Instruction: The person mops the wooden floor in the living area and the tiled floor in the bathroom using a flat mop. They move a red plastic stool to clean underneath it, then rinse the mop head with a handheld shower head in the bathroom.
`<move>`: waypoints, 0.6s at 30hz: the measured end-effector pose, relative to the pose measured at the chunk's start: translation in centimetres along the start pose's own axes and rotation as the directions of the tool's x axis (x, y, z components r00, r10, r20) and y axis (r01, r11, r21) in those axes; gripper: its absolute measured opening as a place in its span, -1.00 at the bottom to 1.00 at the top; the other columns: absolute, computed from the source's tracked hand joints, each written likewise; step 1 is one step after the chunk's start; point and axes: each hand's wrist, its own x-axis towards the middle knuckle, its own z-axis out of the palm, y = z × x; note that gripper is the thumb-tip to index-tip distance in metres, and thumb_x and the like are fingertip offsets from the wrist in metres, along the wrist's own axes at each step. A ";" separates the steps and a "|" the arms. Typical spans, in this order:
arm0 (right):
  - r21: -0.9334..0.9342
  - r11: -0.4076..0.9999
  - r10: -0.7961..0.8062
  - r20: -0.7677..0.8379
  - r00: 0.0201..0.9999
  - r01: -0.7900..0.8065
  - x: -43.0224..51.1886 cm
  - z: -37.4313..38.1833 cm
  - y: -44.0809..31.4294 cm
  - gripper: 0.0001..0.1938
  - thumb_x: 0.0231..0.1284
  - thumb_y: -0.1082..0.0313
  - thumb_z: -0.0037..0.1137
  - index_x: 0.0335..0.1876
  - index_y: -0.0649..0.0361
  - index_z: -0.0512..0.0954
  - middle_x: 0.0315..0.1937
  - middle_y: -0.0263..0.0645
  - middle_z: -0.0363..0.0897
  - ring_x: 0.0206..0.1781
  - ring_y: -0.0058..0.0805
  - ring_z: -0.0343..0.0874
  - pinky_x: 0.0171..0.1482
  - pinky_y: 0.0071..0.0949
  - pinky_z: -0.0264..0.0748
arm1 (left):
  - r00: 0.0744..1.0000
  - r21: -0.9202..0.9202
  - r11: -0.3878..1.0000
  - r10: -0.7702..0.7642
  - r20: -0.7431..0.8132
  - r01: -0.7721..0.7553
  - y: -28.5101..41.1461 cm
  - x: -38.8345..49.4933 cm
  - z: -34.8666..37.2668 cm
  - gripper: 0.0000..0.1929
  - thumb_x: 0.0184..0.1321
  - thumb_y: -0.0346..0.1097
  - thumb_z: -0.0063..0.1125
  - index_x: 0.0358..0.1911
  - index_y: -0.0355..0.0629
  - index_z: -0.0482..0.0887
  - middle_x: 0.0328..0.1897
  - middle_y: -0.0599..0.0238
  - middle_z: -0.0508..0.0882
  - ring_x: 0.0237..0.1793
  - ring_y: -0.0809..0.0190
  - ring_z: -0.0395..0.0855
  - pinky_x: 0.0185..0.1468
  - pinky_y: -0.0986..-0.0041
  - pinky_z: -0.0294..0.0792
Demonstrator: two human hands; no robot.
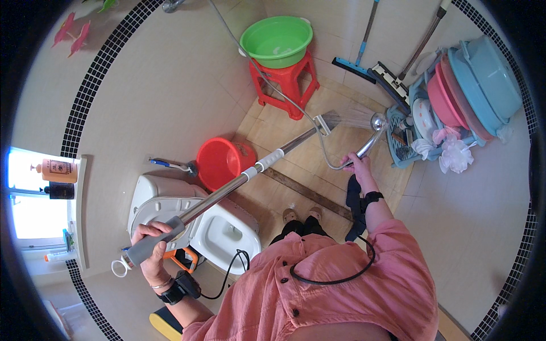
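My left hand is closed around the grey grip of a long metal mop pole with white collars. The pole slants up to the right and ends in a small white-framed mop head near the floor. My right hand grips the handle of a chrome shower head. Water sprays from it leftwards onto the mop head. Its grey hose runs from the wall fitting at the top, passing in front of the mop.
A red bucket and a white toilet stand at the left. A green basin rests on a red plastic stool. Floor squeegees lean by a blue rack with stacked basins. Dark cloth lies below my right hand.
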 end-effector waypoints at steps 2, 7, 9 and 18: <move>0.007 1.000 0.010 0.031 0.999 -0.010 -0.1 -0.3 0.3 -0.82 0.22 0.25 0.12 -0.23 0.19 0.51 -0.38 -0.23 0.65 -0.37 -0.45 0.69 -0.46 -0.49 0.62 | 1.000 0.000 1.000 -0.008 -0.012 0.008 0.0 0.0 0.0 -0.62 -0.01 -0.19 0.45 -0.32 -0.20 0.46 -0.27 0.10 0.63 -0.21 0.23 0.53 -0.04 0.39 0.37; -0.008 0.999 0.051 0.041 0.998 -0.050 -0.2 -0.7 0.7 -0.83 0.22 0.30 0.11 -0.21 0.23 0.49 -0.40 -0.20 0.63 -0.37 -0.37 0.70 -0.49 -0.53 0.65 | 0.998 -0.041 0.999 -0.020 -0.057 0.018 -0.2 0.0 0.2 -0.60 0.00 -0.18 0.44 -0.29 -0.21 0.46 -0.24 0.09 0.61 -0.19 0.24 0.52 -0.03 0.39 0.37; -0.006 0.998 0.056 0.024 0.998 -0.056 0.0 -0.9 0.9 -0.83 0.21 0.31 0.11 -0.21 0.23 0.49 -0.41 -0.19 0.63 -0.37 -0.35 0.70 -0.49 -0.52 0.64 | 0.998 -0.043 0.999 -0.022 -0.064 0.020 -0.2 0.0 0.3 -0.60 0.00 -0.18 0.44 -0.28 -0.21 0.46 -0.23 0.09 0.61 -0.19 0.23 0.53 -0.03 0.39 0.38; 0.220 0.975 0.045 -0.184 0.982 -0.004 2.6 -2.7 0.5 -0.81 0.16 0.32 0.13 -0.24 0.25 0.44 -0.38 -0.13 0.64 -0.39 -0.24 0.69 -0.47 -0.40 0.66 | 1.000 0.009 1.000 -0.016 0.016 0.016 0.0 -0.2 -0.4 -0.61 -0.02 -0.20 0.46 -0.31 -0.24 0.47 -0.23 0.06 0.62 -0.17 0.19 0.55 -0.04 0.36 0.42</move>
